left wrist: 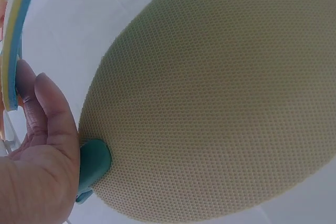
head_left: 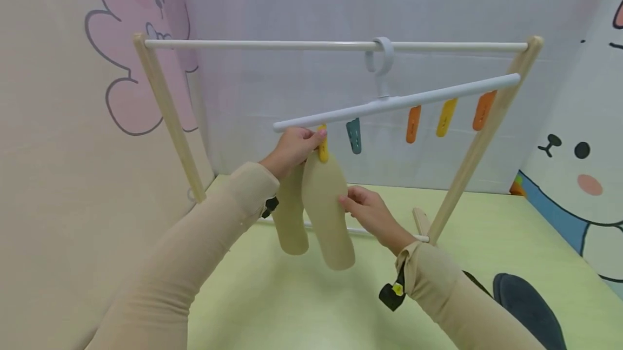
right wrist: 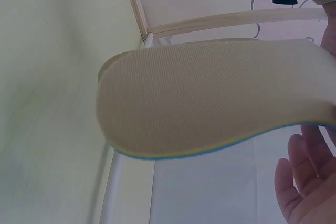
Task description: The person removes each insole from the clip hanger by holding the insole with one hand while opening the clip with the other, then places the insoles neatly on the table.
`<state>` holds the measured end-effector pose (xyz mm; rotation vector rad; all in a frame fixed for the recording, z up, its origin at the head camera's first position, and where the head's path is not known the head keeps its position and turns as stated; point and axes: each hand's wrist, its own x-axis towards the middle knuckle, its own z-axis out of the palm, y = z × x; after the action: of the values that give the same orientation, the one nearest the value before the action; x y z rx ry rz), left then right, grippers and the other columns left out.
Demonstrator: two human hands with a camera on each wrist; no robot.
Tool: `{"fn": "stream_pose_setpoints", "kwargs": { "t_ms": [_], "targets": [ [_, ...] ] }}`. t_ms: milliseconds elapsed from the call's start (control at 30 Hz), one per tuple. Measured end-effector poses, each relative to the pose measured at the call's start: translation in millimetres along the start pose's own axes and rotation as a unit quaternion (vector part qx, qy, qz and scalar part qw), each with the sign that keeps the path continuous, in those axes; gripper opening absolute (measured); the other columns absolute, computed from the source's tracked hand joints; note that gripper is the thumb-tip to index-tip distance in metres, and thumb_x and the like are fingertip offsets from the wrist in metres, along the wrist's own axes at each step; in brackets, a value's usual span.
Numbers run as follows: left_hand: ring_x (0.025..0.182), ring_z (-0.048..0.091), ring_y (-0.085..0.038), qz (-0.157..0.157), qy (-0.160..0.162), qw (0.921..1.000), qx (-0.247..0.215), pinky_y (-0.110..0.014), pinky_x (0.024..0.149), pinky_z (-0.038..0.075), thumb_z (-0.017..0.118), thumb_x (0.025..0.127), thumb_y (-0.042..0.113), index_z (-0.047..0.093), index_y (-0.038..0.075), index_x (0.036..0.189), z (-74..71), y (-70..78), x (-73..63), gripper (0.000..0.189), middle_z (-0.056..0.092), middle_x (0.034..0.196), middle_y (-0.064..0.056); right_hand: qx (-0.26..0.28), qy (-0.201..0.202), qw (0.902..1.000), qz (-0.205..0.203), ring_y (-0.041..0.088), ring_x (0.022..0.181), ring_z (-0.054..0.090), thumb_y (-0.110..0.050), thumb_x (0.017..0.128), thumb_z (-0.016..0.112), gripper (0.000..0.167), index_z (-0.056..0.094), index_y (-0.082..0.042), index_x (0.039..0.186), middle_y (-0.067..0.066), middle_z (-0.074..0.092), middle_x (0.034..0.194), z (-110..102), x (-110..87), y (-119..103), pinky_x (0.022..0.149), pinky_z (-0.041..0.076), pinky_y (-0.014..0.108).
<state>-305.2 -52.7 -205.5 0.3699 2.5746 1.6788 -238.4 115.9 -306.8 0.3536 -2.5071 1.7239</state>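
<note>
Two beige shoe insoles hang side by side below the white hanger (head_left: 399, 102). At the toe end of the right insole (head_left: 327, 212) is a yellow clip (head_left: 323, 144), which my left hand (head_left: 294, 150) pinches near its top. The left insole (left wrist: 210, 98) fills much of the left wrist view, with a green clip (left wrist: 94, 162) on its end beside that hand. My right hand (head_left: 367, 209) pinches the right insole's outer edge, thumb in front and fingers behind. Blue and yellow layers show along this insole's rim in the right wrist view.
A wooden rack with a white top bar (head_left: 272, 45) carries the hanger, which tilts up to the right. Further along hang a teal clip (head_left: 355, 136), orange clips and another yellow clip (head_left: 446, 117). Dark shoes (head_left: 528, 306) rest on the pale green tabletop (head_left: 253, 306) at lower right.
</note>
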Motion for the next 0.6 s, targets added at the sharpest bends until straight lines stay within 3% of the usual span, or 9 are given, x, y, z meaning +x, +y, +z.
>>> {"fn": "stream_pose_setpoints", "kwargs": {
  "t_ms": [167, 267, 400, 600],
  "targets": [
    [0.080, 0.051, -0.017, 0.001, 0.004, 1.0000, 0.004, -0.026, 0.067, 0.043, 0.055, 0.098, 0.031, 0.067, -0.005, 0.109, 4.3, 0.3, -0.4, 0.039, 0.062, 0.099, -0.011, 0.018, 0.018, 0.9996, 0.009, 0.019, 0.090, 0.055, -0.015, 0.098, 0.056, 0.027, 0.062, 0.008, 0.111, 0.013, 0.066, 0.100, 5, 1.4, -1, 0.077, 0.045, 0.034],
    [0.093, 0.051, -0.019, -0.002, 0.007, 1.0000, -0.002, -0.031, 0.084, 0.044, 0.054, 0.099, 0.031, 0.066, -0.005, 0.111, 5.8, 0.8, -0.8, 0.040, 0.062, 0.108, -0.013, 0.026, 0.024, 0.9994, 0.005, 0.015, 0.087, 0.055, -0.015, 0.098, 0.056, 0.027, 0.061, 0.009, 0.110, 0.011, 0.067, 0.096, 7, 1.4, -2, 0.076, 0.044, 0.033],
    [0.107, 0.047, -0.021, -0.021, 0.005, 0.9994, -0.028, -0.040, 0.102, 0.035, 0.051, 0.101, 0.032, 0.061, -0.005, 0.115, 7.1, 0.7, -0.9, 0.041, 0.058, 0.118, -0.013, 0.031, 0.024, 0.9992, -0.007, 0.014, 0.082, 0.055, -0.012, 0.097, 0.057, 0.025, 0.062, 0.010, 0.108, 0.011, 0.067, 0.092, 9, 1.4, -3, 0.074, 0.045, 0.031],
    [0.107, 0.054, -0.024, -0.015, -0.005, 0.9953, -0.095, -0.037, 0.099, 0.037, 0.046, 0.103, 0.029, 0.055, -0.003, 0.117, 13.6, -1.9, 1.0, 0.036, 0.057, 0.112, -0.014, 0.031, 0.016, 0.9994, -0.005, 0.015, 0.081, 0.057, -0.009, 0.097, 0.056, 0.023, 0.062, 0.011, 0.107, 0.013, 0.067, 0.091, 12, 1.0, -2, 0.075, 0.047, 0.031]
  ]
}}
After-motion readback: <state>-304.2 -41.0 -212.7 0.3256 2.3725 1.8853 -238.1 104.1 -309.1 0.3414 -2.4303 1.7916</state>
